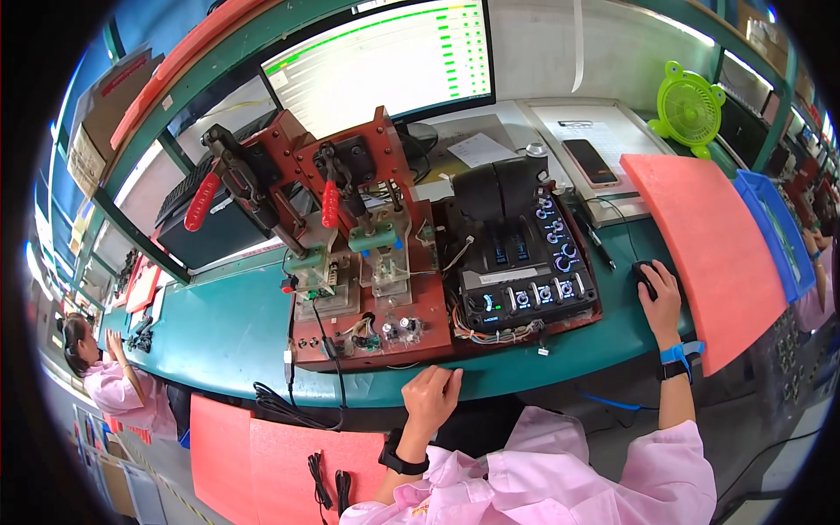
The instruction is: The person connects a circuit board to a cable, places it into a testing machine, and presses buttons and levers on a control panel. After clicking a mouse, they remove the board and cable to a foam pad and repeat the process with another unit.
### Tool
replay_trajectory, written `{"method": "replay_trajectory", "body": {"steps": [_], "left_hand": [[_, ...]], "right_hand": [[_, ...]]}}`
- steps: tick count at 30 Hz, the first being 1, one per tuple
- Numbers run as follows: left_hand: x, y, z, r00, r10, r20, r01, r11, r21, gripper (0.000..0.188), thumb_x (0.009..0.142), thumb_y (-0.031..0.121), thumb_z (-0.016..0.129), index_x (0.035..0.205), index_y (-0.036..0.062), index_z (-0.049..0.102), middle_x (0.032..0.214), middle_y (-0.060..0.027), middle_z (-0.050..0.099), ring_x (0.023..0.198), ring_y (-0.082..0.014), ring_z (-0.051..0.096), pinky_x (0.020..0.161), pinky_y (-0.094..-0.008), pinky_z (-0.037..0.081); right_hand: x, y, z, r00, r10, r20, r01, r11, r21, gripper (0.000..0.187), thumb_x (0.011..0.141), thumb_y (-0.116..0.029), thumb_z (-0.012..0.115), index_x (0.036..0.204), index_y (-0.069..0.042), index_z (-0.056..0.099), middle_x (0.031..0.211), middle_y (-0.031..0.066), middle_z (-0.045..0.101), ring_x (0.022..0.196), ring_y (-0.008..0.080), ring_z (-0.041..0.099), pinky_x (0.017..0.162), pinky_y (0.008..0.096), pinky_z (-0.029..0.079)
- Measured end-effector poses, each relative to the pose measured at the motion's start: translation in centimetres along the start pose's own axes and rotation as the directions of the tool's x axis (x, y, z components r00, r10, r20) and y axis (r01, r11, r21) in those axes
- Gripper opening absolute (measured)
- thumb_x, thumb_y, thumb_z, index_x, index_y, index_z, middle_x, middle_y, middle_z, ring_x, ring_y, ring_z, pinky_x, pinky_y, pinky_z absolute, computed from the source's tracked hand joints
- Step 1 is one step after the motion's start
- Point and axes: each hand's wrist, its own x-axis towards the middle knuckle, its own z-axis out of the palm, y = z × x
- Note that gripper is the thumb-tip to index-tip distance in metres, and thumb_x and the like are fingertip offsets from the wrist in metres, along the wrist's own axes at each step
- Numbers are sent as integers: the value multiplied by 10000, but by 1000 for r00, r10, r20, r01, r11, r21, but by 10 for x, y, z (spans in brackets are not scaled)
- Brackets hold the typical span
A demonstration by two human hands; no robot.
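Fingers (662, 276) of the right hand (662, 306) cup a black mouse (643, 278), left hand (429, 401) loosely curled, seemingly empty.

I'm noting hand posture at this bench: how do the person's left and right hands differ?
The right hand lies over a black mouse; the left hand is loosely curled, with nothing visible in it.
The right hand is farther forward on the green table; the left hand is at its front edge.
Both hands are ungloved, with pink sleeves farther up the arms.

Green shelving (140, 235) fronts a seemingly pale wall (542, 66).
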Motion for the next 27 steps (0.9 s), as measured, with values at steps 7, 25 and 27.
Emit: {"method": "replay_trajectory", "body": {"steps": [7, 25, 27], "left_hand": [[1, 3, 1, 999, -45, -13, 45, 999, 11, 221, 745, 97, 684, 611, 64, 512, 534, -61, 448, 451, -248, 471, 409, -337, 355], [1, 3, 1, 998, -64, 4, 64, 998, -29, 248, 736, 60, 675, 594, 33, 474, 536, -101, 449, 467, -288, 462, 427, -360, 341], [0, 2, 1, 999, -43, -3, 43, 999, -5, 218, 737, 74, 683, 612, 53, 505, 536, -77, 451, 460, -264, 471, 415, -347, 351]], "right_hand": [[-3, 4, 1, 998, 48, -36, -49, 999, -19, 321, 761, -101, 623, 1082, -106, 618, 1183, 104, 554, 1009, 302, 537, 850, 374, 459], [-5, 6, 2, 997, 67, -43, -68, 998, -17, 308, 742, -85, 625, 1050, -94, 622, 1158, 99, 569, 1013, 301, 537, 854, 381, 459], [-4, 6, 2, 997, 55, -47, -56, 998, -13, 305, 741, -83, 624, 1046, -92, 622, 1158, 97, 569, 1011, 301, 538, 853, 381, 459]]}}
